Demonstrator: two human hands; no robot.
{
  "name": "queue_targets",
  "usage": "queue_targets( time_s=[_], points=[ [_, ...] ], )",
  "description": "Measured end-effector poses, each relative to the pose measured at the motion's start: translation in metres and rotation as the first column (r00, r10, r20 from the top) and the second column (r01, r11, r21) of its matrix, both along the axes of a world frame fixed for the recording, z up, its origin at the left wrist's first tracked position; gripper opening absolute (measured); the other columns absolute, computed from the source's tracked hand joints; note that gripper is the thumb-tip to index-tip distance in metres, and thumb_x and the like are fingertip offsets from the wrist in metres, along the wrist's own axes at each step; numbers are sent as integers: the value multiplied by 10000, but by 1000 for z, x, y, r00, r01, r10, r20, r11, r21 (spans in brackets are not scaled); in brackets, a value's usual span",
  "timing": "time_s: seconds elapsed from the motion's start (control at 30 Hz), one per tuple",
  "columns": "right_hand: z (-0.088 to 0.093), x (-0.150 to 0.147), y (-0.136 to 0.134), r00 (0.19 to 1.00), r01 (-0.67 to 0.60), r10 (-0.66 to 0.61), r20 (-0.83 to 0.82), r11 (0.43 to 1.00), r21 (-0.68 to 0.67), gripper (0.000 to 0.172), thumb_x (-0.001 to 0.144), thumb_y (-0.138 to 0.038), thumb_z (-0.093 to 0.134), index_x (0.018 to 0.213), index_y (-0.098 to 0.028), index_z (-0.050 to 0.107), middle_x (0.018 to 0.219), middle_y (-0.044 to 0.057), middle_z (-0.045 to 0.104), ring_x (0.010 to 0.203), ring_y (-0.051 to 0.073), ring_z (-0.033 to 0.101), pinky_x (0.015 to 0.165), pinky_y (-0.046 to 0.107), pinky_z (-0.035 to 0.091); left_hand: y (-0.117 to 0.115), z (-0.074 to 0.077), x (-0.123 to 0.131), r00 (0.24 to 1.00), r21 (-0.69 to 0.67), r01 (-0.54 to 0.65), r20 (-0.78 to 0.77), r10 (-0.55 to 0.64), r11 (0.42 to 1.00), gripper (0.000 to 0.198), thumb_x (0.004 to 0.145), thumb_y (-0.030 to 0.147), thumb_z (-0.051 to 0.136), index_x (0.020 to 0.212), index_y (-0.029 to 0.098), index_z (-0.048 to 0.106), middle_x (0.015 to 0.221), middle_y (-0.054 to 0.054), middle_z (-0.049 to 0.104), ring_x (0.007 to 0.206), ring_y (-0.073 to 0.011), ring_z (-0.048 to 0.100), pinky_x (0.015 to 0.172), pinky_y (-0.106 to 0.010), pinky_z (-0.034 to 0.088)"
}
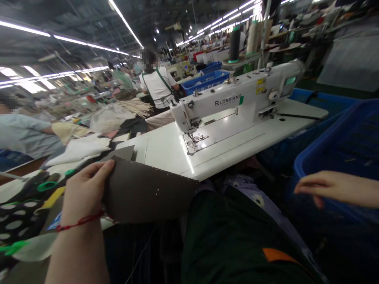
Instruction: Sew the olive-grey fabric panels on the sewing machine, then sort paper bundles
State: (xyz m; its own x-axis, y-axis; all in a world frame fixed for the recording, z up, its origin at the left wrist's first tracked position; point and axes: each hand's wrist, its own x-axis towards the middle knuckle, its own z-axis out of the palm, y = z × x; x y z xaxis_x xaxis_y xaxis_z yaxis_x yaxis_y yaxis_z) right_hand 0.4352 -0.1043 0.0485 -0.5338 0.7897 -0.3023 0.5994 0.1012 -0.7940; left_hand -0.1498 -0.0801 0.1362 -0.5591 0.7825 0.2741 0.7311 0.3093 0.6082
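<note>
My left hand (85, 189) grips the left edge of a flat dark brown piece of material (148, 191), held over my lap at the front edge of the white sewing table (166, 152). A red string circles that wrist. My right hand (322, 187) hovers with fingers stretched out and holding nothing, beside the rim of a blue plastic crate (343, 154) on my right. A white industrial sewing machine (237, 98) stands on the table, its needle area (194, 138) lit by a small lamp.
Cut pieces, green-handled tools and patterned material (26, 205) lie on the surface to my left. A person in a white shirt (158, 85) works ahead; another person's arm (26, 134) is at far left. Blue baskets (204, 81) and thread cones (235, 43) stand behind the machine.
</note>
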Motion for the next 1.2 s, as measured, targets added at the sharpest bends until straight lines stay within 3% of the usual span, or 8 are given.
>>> queue_targets(
  time_s=[0.1, 0.2, 0.3, 0.43, 0.67, 0.87, 1.07, 1.2],
  points=[
    [-8, -68, 3, 980, -127, 140, 141, 987, -95, 234, 836, -308, 627, 646, -180, 672, 506, 40, 578, 451, 153, 509, 469, 287, 326, -10, 2, 15, 1000, -48, 19, -2, -19, 999, 388, 744, 539, 656, 964, 230, 739, 738, 28, 659, 738, -163, 568, 584, -216, 362],
    [-7, -141, 4, 960, -260, 258, -110, 966, -6, 210, 923, -291, 494, 874, -208, 681, 689, 16, 637, 633, 151, 580, 593, 271, 420, -26, 4, 39, 994, -54, 101, 33, -100, 993, 420, 752, 574, 648, 971, 224, 728, 763, 28, 673, 727, -165, 568, 580, -213, 367],
    [-9, -197, 5, 917, -108, 194, -349, 962, 251, 134, 848, -210, 591, 978, -217, 622, 979, 25, 647, 872, 162, 592, 760, 283, 457, -39, 4, 65, 981, -56, 180, 85, -175, 982, 450, 758, 592, 647, 991, 213, 713, 776, 31, 676, 722, -162, 562, 583, -209, 380],
    [-20, -242, 8, 845, 187, 18, -534, 927, 326, 186, 829, -301, 671, 973, -212, 595, 988, 20, 608, 902, 163, 581, 803, 295, 455, -46, -3, 84, 977, -86, 178, 138, -165, 980, 455, 753, 605, 649, 991, 223, 713, 751, 32, 669, 706, -157, 548, 562, -206, 376],
    [-26, -257, 9, 819, 291, 4, -574, 859, 421, 159, 868, -347, 637, 854, -208, 561, 882, 4, 586, 803, 144, 557, 731, 269, 421, -48, -27, 96, 901, -61, 228, 391, -187, 972, 484, 734, 586, 683, 1048, 218, 700, 726, 26, 659, 655, -160, 537, 508, -213, 375],
    [-22, -239, 9, 740, 423, -190, -645, 877, 227, 167, 935, -330, 526, 835, -199, 548, 732, -33, 518, 649, 108, 475, 619, 240, 393, -50, -33, 103, 863, -16, 170, 486, -141, 985, 387, 696, 526, 746, 939, 227, 709, 694, 52, 657, 628, -135, 529, 499, -198, 376],
    [-17, -245, 1, 822, 261, 45, -568, 855, 447, 172, 879, -354, 630, 976, -220, 583, 984, 24, 620, 870, 152, 578, 764, 265, 443, -52, -38, 106, 835, 2, 198, 524, -170, 980, 427, 709, 524, 731, 1012, 224, 707, 689, 27, 648, 595, -139, 533, 469, -201, 378],
    [-20, -250, 3, 881, 275, 1, -473, 812, 514, 101, 926, -308, 556, 888, -213, 555, 898, 25, 618, 804, 149, 587, 702, 263, 430, -54, -38, 107, 844, 25, 186, 508, -173, 982, 423, 703, 538, 722, 981, 218, 711, 673, 13, 640, 561, -140, 538, 440, -202, 369]
  ],
)
